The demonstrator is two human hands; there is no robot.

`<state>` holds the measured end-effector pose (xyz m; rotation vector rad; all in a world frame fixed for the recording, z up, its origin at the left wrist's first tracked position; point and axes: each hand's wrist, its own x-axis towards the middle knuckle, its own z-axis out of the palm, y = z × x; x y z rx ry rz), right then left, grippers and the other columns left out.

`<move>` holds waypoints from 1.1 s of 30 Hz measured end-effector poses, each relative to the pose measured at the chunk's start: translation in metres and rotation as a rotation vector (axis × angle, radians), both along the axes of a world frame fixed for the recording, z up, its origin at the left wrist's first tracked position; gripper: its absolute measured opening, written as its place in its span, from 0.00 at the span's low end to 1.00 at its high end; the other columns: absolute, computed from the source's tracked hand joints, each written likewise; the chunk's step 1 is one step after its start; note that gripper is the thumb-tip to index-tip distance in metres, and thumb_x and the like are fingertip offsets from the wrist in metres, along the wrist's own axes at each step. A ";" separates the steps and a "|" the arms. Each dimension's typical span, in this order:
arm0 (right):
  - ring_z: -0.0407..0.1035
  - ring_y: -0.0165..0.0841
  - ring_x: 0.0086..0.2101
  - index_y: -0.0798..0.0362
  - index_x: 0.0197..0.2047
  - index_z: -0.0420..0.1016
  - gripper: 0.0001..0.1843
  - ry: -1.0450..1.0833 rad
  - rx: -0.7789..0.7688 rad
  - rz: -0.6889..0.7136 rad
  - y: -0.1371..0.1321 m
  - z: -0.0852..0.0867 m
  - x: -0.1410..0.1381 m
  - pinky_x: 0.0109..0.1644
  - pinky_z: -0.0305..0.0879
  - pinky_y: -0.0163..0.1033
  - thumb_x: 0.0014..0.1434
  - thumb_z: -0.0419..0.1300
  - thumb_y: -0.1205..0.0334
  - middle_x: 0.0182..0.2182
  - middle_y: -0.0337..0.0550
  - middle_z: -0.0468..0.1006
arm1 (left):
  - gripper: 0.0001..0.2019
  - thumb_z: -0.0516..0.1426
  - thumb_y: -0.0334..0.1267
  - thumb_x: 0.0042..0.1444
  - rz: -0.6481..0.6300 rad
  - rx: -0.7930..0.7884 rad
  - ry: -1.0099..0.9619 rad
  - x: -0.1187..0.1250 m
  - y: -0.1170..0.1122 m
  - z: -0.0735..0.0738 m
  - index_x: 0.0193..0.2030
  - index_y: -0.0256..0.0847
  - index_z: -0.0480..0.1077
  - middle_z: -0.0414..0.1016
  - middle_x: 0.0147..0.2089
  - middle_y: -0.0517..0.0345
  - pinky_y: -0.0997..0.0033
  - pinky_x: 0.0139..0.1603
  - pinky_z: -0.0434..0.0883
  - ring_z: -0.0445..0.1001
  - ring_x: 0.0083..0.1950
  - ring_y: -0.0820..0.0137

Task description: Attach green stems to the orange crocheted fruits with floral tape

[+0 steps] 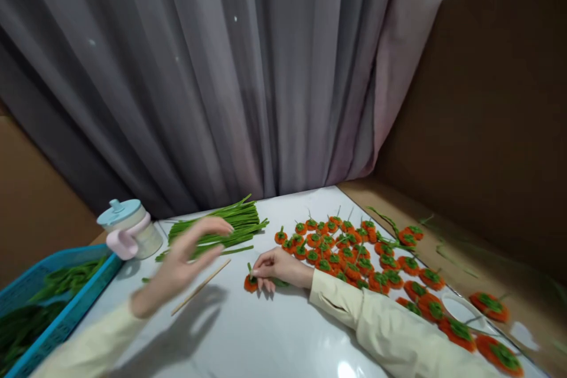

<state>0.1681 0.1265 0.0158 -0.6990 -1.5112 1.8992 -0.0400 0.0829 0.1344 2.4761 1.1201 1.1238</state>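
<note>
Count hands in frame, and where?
2. The left hand is open above the table, near the stick; the right hand is mid-table, holding an orange piece. No others show.

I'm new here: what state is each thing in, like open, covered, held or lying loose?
left hand: open, raised, holding nothing
right hand: pinching an orange-and-green piece
pinched piece: held at its green top
other orange-and-green pieces: spread out, unheld
green stems: lying in a pile
wooden stick: unheld
mug: upright, lid on
blue basket: uncovered, holding greens
curtain: hanging in folds
</note>
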 end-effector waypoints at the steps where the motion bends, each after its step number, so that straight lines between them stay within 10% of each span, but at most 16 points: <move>1: 0.64 0.23 0.14 0.62 0.27 0.72 0.25 0.012 0.001 -0.001 0.000 0.000 0.000 0.19 0.60 0.29 0.41 0.69 0.46 0.18 0.39 0.74 | 0.13 0.55 0.42 0.60 -0.019 -0.051 0.050 0.000 -0.002 -0.019 0.50 0.42 0.66 0.69 0.51 0.51 0.62 0.49 0.71 0.70 0.50 0.63; 5: 0.62 0.21 0.16 0.61 0.29 0.73 0.22 0.050 0.007 0.017 0.002 0.002 0.001 0.19 0.57 0.28 0.47 0.67 0.47 0.20 0.40 0.75 | 0.20 0.56 0.43 0.57 0.015 -0.222 0.126 0.006 -0.003 -0.091 0.55 0.44 0.60 0.65 0.55 0.47 0.58 0.55 0.67 0.65 0.56 0.60; 8: 0.62 0.21 0.17 0.61 0.32 0.73 0.20 0.054 0.011 0.040 0.002 0.006 0.003 0.22 0.58 0.29 0.50 0.66 0.49 0.21 0.40 0.76 | 0.16 0.57 0.44 0.57 -0.027 -0.266 0.159 0.010 0.004 -0.115 0.51 0.44 0.64 0.65 0.53 0.49 0.57 0.55 0.66 0.64 0.55 0.59; 23: 0.66 0.26 0.20 0.58 0.31 0.69 0.17 -0.039 0.046 -0.009 -0.004 0.014 0.001 0.25 0.63 0.33 0.51 0.65 0.52 0.25 0.45 0.77 | 0.17 0.59 0.43 0.54 0.026 -0.635 -0.293 0.006 0.013 -0.113 0.47 0.37 0.65 0.72 0.33 0.58 0.76 0.29 0.63 0.65 0.28 0.75; 33: 0.66 0.26 0.19 0.58 0.31 0.71 0.17 -0.062 0.113 -0.090 -0.005 0.011 -0.002 0.26 0.65 0.34 0.51 0.65 0.51 0.24 0.42 0.76 | 0.15 0.60 0.50 0.52 0.078 -0.389 -0.066 0.005 0.012 -0.121 0.36 0.38 0.70 0.63 0.24 0.65 0.76 0.28 0.63 0.60 0.24 0.75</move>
